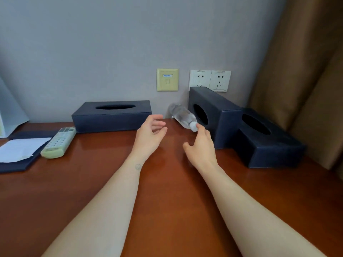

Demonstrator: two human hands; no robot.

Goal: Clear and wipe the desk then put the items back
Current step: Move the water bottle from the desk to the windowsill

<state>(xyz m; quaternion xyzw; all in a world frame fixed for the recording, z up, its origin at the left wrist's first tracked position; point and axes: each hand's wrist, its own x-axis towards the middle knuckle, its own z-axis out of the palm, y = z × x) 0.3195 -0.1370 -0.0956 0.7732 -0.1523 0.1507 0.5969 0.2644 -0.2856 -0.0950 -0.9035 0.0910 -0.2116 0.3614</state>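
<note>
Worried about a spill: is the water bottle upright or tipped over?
Tipped over. The water bottle lies on its side, base toward the wall, white cap pointing forward, touched by the right hand.

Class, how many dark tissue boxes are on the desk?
3: flat box beside the remote; sideways box below the sockets; tilted box far right.

Left hand (151,135) stretched forward, fingers loosely curled; right hand (201,145) beside it, fingers extended, thumb out
</note>
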